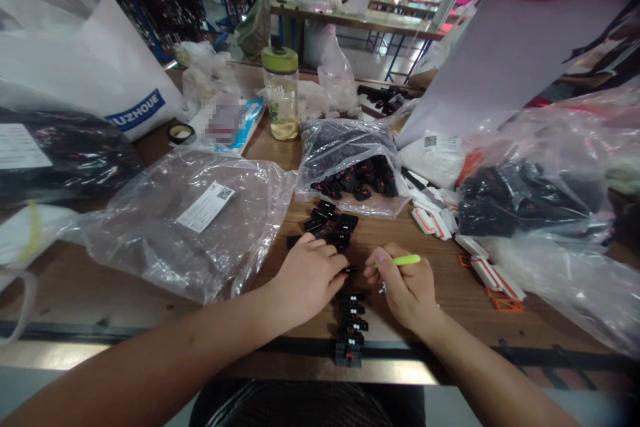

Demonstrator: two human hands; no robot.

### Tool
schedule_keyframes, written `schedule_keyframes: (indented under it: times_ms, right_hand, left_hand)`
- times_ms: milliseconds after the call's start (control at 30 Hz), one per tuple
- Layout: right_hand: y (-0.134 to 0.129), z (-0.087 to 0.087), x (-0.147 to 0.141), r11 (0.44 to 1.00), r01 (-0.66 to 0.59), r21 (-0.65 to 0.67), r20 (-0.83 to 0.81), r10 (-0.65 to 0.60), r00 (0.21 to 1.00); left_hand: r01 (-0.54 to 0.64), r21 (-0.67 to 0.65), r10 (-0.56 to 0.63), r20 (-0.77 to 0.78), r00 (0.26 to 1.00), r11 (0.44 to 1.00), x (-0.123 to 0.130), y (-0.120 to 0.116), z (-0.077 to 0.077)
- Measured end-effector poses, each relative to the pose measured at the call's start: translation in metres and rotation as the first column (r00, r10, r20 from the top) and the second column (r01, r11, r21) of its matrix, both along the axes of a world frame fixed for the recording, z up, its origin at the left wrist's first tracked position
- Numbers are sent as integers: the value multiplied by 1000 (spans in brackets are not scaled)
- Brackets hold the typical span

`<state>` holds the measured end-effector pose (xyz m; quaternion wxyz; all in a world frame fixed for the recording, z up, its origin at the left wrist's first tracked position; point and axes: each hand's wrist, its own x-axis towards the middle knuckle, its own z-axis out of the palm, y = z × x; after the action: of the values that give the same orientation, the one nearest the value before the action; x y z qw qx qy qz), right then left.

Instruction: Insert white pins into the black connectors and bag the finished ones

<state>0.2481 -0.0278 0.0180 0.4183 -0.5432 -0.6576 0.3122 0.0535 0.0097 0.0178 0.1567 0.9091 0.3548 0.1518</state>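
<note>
My left hand (315, 273) is over the middle of the table, its fingers bent around a small black part (351, 269) that shows at the fingertips. A yellow-green pen-like tool (406, 259) is pinched in my right hand (403, 280), just right of that part; its tip is hidden by the fingers. Below my hands, a column of black connectors (354, 324) with white dots runs down to the table's front edge. Loose black connectors (325, 220) lie beyond my left fingers, in front of an open clear bag (350, 160) of similar pieces.
An empty-looking clear bag (195, 227) with a label lies left on the wooden table (415, 230). A green-lidded bottle (281, 93) and a tape roll (181, 134) stand behind. White and orange strips (495, 277) and a bag of black parts (530, 203) are at right.
</note>
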Motion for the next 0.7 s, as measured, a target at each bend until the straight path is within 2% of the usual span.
schedule_keyframes:
  times_ms: [433, 700]
  right_hand:
    - [0, 0, 0, 1000, 3, 20, 19, -3, 1000]
    - [2, -1, 1, 999, -46, -27, 121, 49, 992]
  left_hand:
    - [-5, -6, 5, -8, 1000, 1000, 0, 0, -2]
    - [8, 1, -8, -18, 1000, 1000, 0, 0, 0]
